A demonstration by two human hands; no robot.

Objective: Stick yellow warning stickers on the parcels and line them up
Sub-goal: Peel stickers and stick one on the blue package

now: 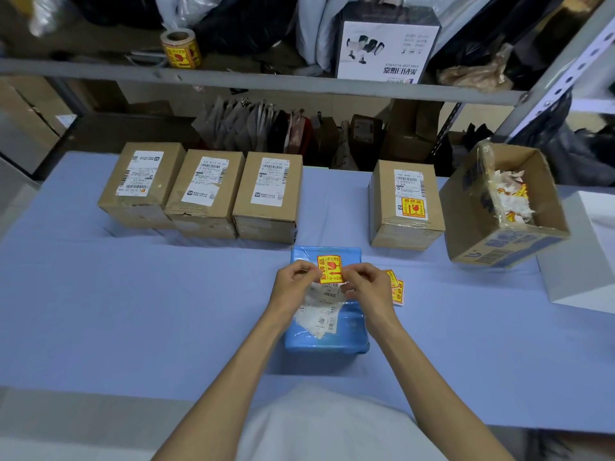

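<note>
A: What is held in the hands?

B: A yellow warning sticker is pinched by both — the left hand is closed on its left edge, the right hand on its right. It is held just over the far half of the blue parcel, which is laid on the table right in front of the person. Whether it is already pressed down cannot be told.

A: What is found beside the parcel?

B: A few loose stickers are laid just beside the right hand. Farther back, a lone box is marked with its own yellow label and is set apart at the right. Three boxes are lined up side by side at the left, and no yellow is seen on their tops.

A: How much is judged done?

B: One parcel is finished and a second is being handled — three are judged left, and the blue one is not yet placed in the row. An open carton of peeled scraps is stood at the far right, and a sticker roll is kept on the shelf.
</note>
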